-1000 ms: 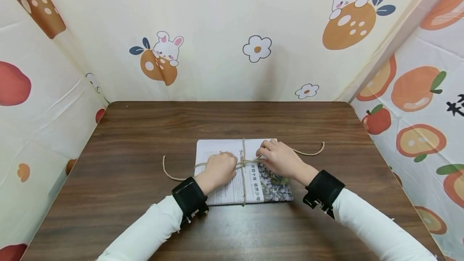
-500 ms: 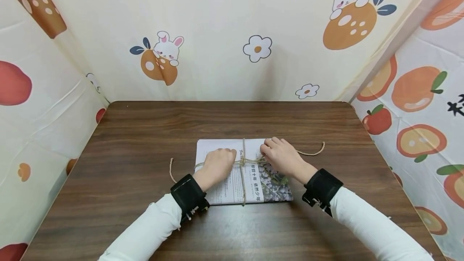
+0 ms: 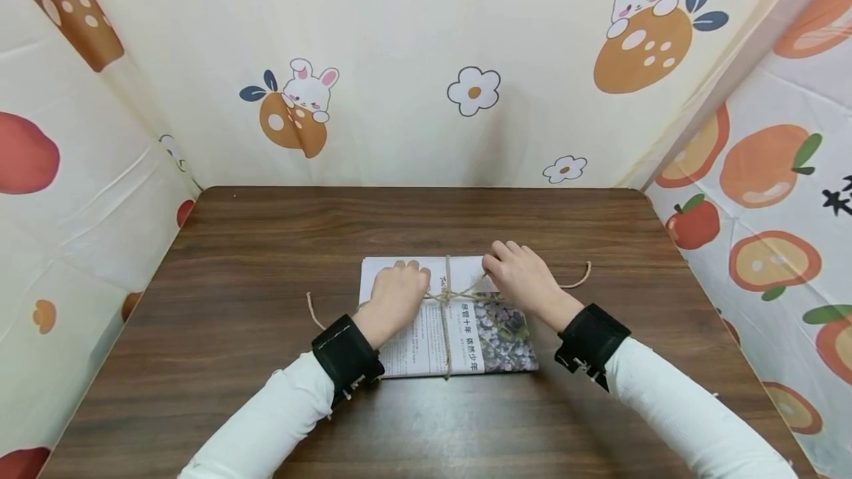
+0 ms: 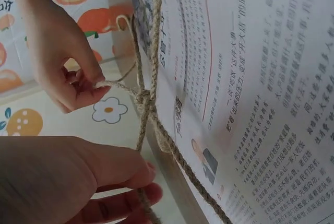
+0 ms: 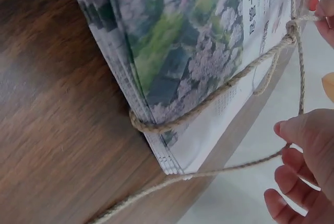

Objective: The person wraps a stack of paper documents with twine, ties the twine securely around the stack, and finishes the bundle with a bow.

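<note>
A stack of newspapers (image 3: pixel 416 353) lies on the table, bound crosswise by jute twine (image 3: pixel 448 338). The strands cross at a knot (image 4: pixel 142 97) near the middle of the top sheet. My left hand (image 3: pixel 397 294), left of the knot, pinches one twine end between thumb and fingers. On the other side my right hand (image 3: pixel 526 279) pinches the second end, raised above the papers. Both ends run taut from the knot, as the right wrist view shows beside the right hand (image 5: pixel 310 156). Their loose tails trail past the hands onto the table.
The brown wood-grain table (image 3: pixel 266 235) extends around the stack. A pale printed cloth (image 3: pixel 399 21) rises behind its far edge, with fruit-patterned cloth (image 3: pixel 765 301) along the sides. Black bands (image 3: pixel 594 346) wrap both wrists.
Both hands have moved slightly up and away from the body, the right one also a little outward. The twine between them has lifted and drawn straighter. The stack stays in place.
</note>
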`<state>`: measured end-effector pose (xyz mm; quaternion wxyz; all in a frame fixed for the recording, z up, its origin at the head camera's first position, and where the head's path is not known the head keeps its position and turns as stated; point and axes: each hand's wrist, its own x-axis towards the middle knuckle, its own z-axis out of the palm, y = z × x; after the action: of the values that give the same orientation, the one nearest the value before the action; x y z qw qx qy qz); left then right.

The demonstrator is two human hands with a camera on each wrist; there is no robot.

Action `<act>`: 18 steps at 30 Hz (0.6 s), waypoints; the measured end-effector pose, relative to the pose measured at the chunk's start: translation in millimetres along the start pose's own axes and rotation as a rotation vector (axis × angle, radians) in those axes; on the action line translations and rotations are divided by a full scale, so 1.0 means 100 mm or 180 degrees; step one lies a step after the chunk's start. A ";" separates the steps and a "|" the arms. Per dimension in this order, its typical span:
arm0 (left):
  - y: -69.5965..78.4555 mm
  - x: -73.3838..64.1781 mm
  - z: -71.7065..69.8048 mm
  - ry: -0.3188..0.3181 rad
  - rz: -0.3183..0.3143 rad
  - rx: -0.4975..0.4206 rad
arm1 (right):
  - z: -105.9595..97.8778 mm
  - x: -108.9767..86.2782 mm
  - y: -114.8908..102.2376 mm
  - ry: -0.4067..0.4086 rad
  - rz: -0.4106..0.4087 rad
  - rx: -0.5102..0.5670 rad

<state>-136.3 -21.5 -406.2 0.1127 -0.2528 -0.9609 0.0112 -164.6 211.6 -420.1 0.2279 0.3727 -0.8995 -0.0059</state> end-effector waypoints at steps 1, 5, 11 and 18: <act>0.00 0.00 0.00 0.0058 0.0012 0.0020 | 0.00 0.00 0.00 -0.0004 0.0035 0.0009; 0.00 0.02 0.01 0.0299 0.0063 0.0095 | -0.03 0.04 -0.01 -0.0037 0.0199 0.0145; 0.02 0.04 0.01 0.0597 0.0208 0.0050 | -0.07 0.11 -0.04 -0.0098 0.0482 0.0756; 0.05 0.06 0.02 0.0890 0.0466 -0.0216 | -0.11 0.27 -0.11 -0.0077 0.0684 0.1114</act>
<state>-139.2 -13.8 -407.5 0.2357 -0.3250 -0.9146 -0.0484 -169.2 187.0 -401.3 0.1483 0.3084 -0.9241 0.1703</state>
